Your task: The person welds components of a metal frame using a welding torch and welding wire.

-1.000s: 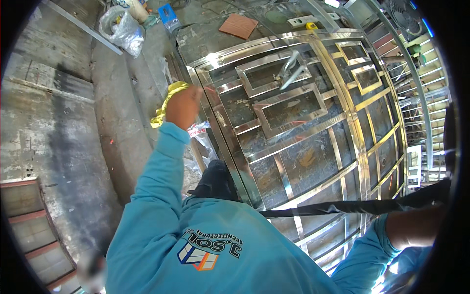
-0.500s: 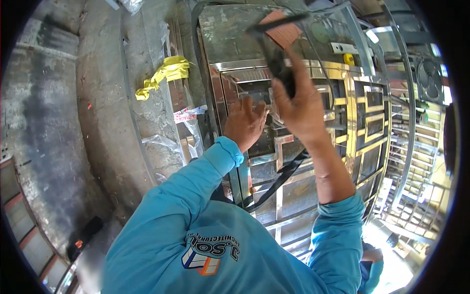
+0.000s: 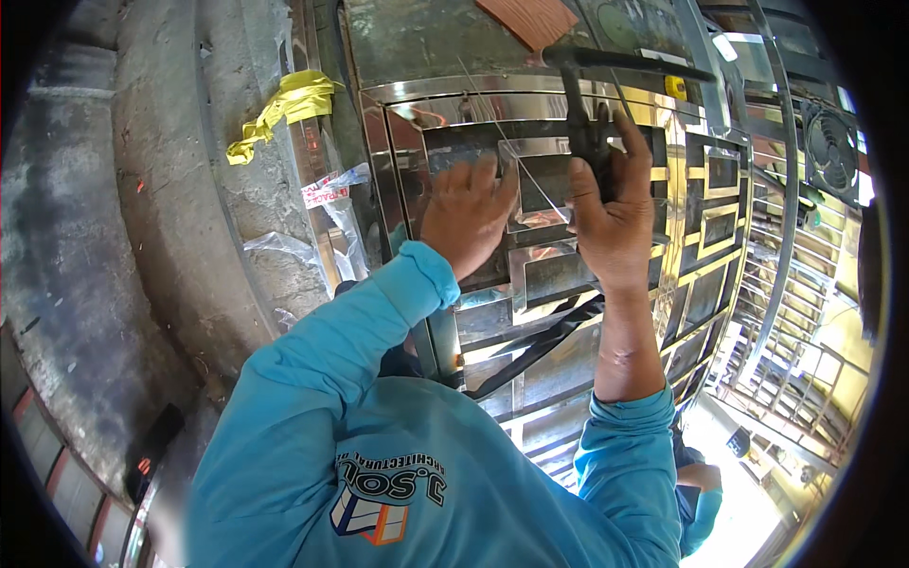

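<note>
In my right hand (image 3: 614,222) is a black TIG welding torch (image 3: 589,123), its long back cap pointing right, raised over a shiny metal panel (image 3: 445,327) of gold and silver bars. My left hand (image 3: 471,210) is to the left of it, fingers bent and closed at the tips. A thin metal rod (image 3: 530,175) slants past those fingertips toward the right hand; the left fingers appear to pinch it, though the grip itself is partly hidden. Below the right wrist a black cable (image 3: 540,350) crosses the panel.
A reddish-brown block (image 3: 530,21) and a yellow tape measure (image 3: 675,88) are on the worktop beyond the panel. Yellow cloth (image 3: 289,106) lies at left, beside plastic wrap (image 3: 284,248). A fan (image 3: 829,142) and metal grilles (image 3: 805,331) stand right. Another person's blue sleeve (image 3: 701,521) shows lower right.
The torch has swung down and right with my right hand, its back cap now pointing right. My left hand has opened a gap from it. The thin rod has become visible.
</note>
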Demonstrator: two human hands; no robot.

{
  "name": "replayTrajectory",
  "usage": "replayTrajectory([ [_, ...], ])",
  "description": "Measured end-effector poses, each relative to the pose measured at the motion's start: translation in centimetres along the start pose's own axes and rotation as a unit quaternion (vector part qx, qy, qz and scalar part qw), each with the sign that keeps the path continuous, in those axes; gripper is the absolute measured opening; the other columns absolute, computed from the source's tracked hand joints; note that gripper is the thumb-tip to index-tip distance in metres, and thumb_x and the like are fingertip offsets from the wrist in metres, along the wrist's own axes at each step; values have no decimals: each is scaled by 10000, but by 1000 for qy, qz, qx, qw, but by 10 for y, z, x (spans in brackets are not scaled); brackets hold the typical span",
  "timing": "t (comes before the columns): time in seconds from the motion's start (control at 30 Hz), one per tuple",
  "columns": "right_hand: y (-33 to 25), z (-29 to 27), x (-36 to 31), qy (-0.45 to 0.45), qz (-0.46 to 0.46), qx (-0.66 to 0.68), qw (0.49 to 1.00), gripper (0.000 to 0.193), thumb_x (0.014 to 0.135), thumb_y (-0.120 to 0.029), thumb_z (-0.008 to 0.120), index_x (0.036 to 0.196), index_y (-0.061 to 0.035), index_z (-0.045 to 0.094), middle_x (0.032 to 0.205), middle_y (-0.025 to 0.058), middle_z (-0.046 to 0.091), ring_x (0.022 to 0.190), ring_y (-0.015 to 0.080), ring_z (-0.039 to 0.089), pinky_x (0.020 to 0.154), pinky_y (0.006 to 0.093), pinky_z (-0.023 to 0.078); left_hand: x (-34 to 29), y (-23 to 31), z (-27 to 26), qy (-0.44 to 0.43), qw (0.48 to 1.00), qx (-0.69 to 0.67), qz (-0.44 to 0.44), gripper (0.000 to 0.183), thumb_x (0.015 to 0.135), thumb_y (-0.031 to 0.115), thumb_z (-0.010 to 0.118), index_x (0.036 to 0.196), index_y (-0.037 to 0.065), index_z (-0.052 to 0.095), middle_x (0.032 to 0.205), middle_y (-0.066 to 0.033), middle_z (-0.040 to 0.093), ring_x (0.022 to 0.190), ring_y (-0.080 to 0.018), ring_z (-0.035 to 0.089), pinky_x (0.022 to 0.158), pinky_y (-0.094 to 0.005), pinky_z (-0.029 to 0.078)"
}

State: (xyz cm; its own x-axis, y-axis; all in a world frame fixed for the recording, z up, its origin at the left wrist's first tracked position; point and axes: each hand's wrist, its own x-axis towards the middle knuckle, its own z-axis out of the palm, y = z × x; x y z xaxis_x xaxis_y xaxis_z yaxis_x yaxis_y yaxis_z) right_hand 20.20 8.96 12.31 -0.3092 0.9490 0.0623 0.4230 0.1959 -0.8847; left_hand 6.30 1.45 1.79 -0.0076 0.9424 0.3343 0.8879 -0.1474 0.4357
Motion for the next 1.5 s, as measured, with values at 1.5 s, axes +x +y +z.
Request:
replayTrajectory([
  [1.5,-32,90,8,-102,48,-39,993,588,950,-32,608,1489,-56,373,996,155,718,927,174,702,791,295,538,-4,-21,9,63,931,-283,-222,409,835,364,613,1214,221,662,1284,-64,563,1261,-330,391,1009,-512,299],
])
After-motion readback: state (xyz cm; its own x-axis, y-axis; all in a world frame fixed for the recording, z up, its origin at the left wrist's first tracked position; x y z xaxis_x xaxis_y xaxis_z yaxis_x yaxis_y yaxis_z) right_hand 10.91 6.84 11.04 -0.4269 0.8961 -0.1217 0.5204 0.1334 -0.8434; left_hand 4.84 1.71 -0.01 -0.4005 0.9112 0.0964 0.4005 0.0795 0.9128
